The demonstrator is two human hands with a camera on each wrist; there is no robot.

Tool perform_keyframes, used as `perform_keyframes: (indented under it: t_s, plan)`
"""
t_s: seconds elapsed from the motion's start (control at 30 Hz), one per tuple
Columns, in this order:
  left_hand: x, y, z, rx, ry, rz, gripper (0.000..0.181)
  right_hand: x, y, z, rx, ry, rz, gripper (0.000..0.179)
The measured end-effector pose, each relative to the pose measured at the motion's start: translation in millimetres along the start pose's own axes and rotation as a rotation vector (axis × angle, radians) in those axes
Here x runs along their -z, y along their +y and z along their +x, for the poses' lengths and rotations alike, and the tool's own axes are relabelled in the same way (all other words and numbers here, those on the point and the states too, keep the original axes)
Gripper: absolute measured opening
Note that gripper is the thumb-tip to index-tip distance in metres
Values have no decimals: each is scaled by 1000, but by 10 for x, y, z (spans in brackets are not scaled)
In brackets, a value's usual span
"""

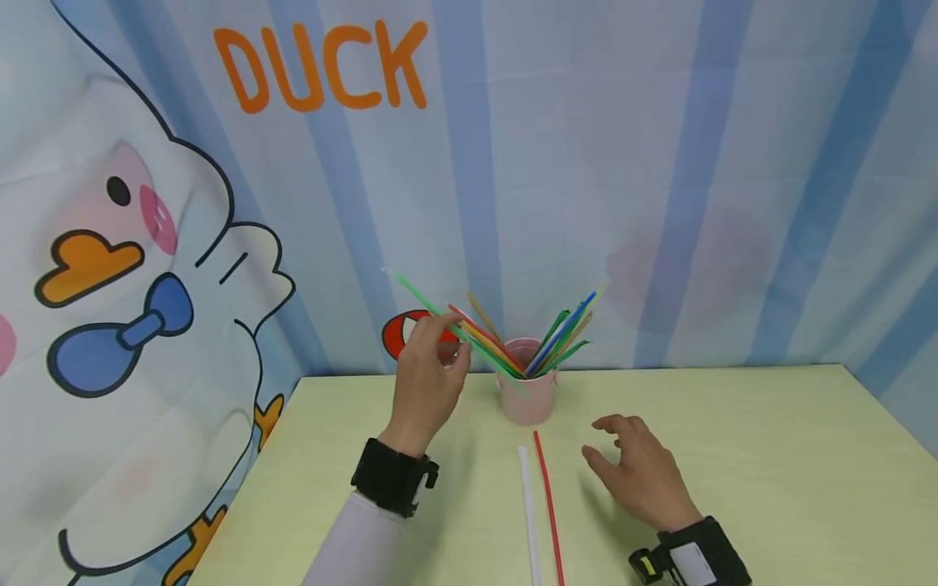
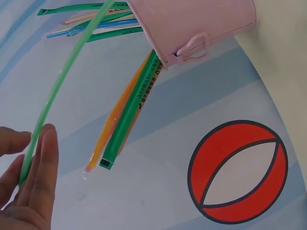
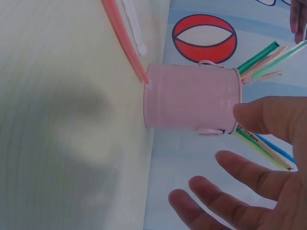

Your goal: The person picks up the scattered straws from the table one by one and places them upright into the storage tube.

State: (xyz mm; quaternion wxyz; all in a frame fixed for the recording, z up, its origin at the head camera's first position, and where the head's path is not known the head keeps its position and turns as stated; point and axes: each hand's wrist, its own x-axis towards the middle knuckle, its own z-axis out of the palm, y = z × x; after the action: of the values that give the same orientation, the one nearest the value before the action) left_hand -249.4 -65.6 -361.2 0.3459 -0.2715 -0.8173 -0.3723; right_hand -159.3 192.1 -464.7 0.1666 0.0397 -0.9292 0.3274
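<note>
A light green straw (image 2: 62,76) is pinched between the thumb and fingers of my left hand (image 1: 427,387), left of a small pink pail (image 1: 528,403). In the head view the straw slants down to the right, its lower end overlapping the pail's rim. More straws (image 1: 563,334), in green, blue, orange and other colours, lean out of the pail to both sides; several have printed wrappers. My right hand (image 1: 645,472) hovers right of the pail with nothing in it, its fingers spread and slightly bent in the right wrist view.
A white straw (image 1: 528,505) and a red straw (image 1: 547,505) lie side by side on the pale yellow table (image 1: 769,439) in front of the pail. Behind the table's back edge hangs a blue striped cloth (image 1: 557,163) with a printed duck.
</note>
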Motion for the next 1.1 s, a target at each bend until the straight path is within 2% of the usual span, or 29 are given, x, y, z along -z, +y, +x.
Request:
perform_keyframes:
  t_s: [0.23, 0.4, 0.6, 0.87, 1.1]
  plan:
    - [-98, -83, 47, 20, 100, -23, 34, 10, -3, 11, 0, 9, -6, 36]
    - [-196, -158, 40, 30, 118, -13, 34, 18, -18, 10, -17, -14, -3, 36]
    - [-338, -229, -26, 72, 52, 13, 34, 20, -17, 5, -26, -35, -1, 37]
    - [-465, -312, -179, 131, -81, 40, 38, 2, -14, 0, -15, -37, -5, 37]
    - [-567, -356, -290, 160, -152, 65, 40, 2, -11, -5, -33, -58, -1, 37]
